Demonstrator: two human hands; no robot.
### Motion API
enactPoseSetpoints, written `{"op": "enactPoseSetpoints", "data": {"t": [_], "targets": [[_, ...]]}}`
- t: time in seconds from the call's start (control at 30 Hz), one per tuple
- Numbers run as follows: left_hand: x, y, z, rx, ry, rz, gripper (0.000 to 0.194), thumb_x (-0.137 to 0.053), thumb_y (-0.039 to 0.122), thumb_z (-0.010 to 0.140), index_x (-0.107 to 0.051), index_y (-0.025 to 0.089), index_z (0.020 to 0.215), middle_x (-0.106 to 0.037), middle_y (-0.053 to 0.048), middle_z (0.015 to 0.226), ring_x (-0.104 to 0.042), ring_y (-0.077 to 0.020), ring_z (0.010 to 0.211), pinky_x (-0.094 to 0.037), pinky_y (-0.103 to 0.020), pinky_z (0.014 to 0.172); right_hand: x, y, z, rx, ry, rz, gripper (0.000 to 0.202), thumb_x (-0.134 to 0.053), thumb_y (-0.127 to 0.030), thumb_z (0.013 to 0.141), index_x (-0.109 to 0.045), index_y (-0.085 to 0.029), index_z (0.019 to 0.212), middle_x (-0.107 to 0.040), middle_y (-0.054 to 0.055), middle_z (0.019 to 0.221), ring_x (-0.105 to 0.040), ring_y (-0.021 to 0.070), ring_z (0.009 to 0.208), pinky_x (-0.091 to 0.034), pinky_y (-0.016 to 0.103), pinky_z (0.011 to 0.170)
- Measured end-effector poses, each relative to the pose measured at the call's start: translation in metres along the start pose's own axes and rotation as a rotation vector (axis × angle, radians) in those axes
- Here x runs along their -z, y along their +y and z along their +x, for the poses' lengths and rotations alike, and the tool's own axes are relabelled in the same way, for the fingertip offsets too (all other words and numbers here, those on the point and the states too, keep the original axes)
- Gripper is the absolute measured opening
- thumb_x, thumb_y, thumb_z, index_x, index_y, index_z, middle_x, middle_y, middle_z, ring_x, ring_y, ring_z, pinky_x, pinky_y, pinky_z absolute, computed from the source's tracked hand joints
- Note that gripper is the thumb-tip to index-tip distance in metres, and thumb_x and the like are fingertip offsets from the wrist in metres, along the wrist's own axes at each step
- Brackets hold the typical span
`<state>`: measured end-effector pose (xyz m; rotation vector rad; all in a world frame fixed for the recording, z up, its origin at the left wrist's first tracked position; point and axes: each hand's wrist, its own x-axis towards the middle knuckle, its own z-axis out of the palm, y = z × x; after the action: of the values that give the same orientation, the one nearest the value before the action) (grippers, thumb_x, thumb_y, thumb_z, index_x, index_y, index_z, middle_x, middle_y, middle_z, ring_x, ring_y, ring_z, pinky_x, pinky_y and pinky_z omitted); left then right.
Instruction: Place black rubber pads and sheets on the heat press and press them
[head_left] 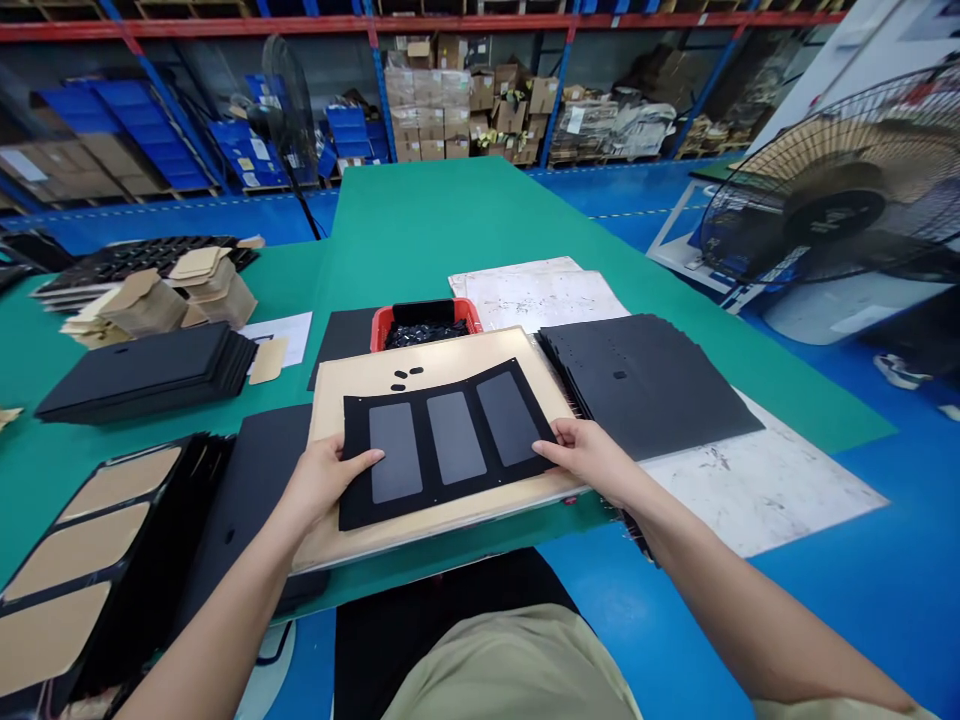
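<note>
A black rectangular sheet with three grey panels lies slightly tilted above a pale wooden board. My left hand grips its left edge, thumb on top and fingers underneath. At the right edge my right hand pinches the sheet the same way, its thumb near the third panel. Several small black oval pieces rest on the board just beyond the sheet. Behind the board stands a red bin filled with small dark pieces.
Stacked black sheets sit right of the board, over white stained sheets. To the left are black stacks, tan card stacks and framed black panels with tan inserts. A large fan stands at right.
</note>
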<state>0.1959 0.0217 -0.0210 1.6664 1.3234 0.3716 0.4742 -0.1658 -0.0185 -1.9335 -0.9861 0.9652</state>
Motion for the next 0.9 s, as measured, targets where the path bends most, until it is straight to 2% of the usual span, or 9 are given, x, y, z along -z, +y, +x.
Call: {"op": "enactPoseSetpoints", "data": {"t": [0.13, 0.27, 0.37, 0.47, 0.9], "targets": [[0.001, 0.004, -0.002, -0.002, -0.007, 0.025, 0.047, -0.075, 0.054, 0.054, -0.068, 0.016, 0.082, -0.073, -0.01, 0.086, -0.068, -0.0302, 0.082, -0.058, -0.034, 0.062, 0.011, -0.008, 0.003, 0.015, -0.065, -0.036, 0.039, -0.052, -0.045, 0.079, -0.028, -0.021, 0.059, -0.027, -0.006, 0.056, -0.033, 0.0096, 0.051, -0.039, 0.023, 0.053], [0.002, 0.008, -0.003, 0.019, -0.005, 0.01, 0.044, -0.076, 0.051, 0.054, -0.067, 0.018, 0.082, -0.074, -0.008, 0.085, -0.069, -0.0291, 0.079, -0.058, -0.034, 0.061, 0.023, -0.011, 0.01, 0.047, -0.076, -0.295, 0.026, -0.048, -0.035, 0.084, -0.046, -0.019, 0.063, -0.053, 0.0, 0.059, -0.052, 0.014, 0.058, -0.037, 0.025, 0.056], [0.003, 0.01, -0.004, 0.023, -0.013, 0.046, 0.043, -0.075, 0.053, 0.055, -0.066, 0.018, 0.079, -0.073, -0.009, 0.081, -0.069, -0.0296, 0.077, -0.058, -0.034, 0.058, 0.025, -0.009, 0.014, 0.047, -0.023, -0.463, 0.019, -0.051, -0.031, 0.083, -0.052, -0.02, 0.067, -0.063, 0.002, 0.069, -0.056, 0.0154, 0.066, -0.034, 0.025, 0.056], [0.002, 0.014, -0.005, 0.016, 0.001, 0.066, 0.041, -0.074, 0.052, 0.055, -0.066, 0.019, 0.078, -0.073, -0.008, 0.08, -0.069, -0.0293, 0.075, -0.058, -0.035, 0.058, 0.021, -0.007, 0.015, 0.04, 0.02, -0.548, 0.015, -0.054, -0.03, 0.082, -0.053, -0.021, 0.07, -0.064, 0.001, 0.077, -0.056, 0.0158, 0.07, -0.032, 0.024, 0.053], [0.003, 0.018, -0.006, 0.031, -0.01, 0.045, 0.042, -0.076, 0.054, 0.051, -0.066, 0.02, 0.076, -0.072, -0.006, 0.076, -0.068, -0.0312, 0.073, -0.055, -0.035, 0.053, 0.015, -0.009, 0.012, -0.005, 0.059, -0.656, 0.013, -0.053, -0.029, 0.084, -0.055, -0.022, 0.074, -0.065, -0.001, 0.079, -0.056, 0.0158, 0.073, -0.03, 0.024, 0.054]]}}
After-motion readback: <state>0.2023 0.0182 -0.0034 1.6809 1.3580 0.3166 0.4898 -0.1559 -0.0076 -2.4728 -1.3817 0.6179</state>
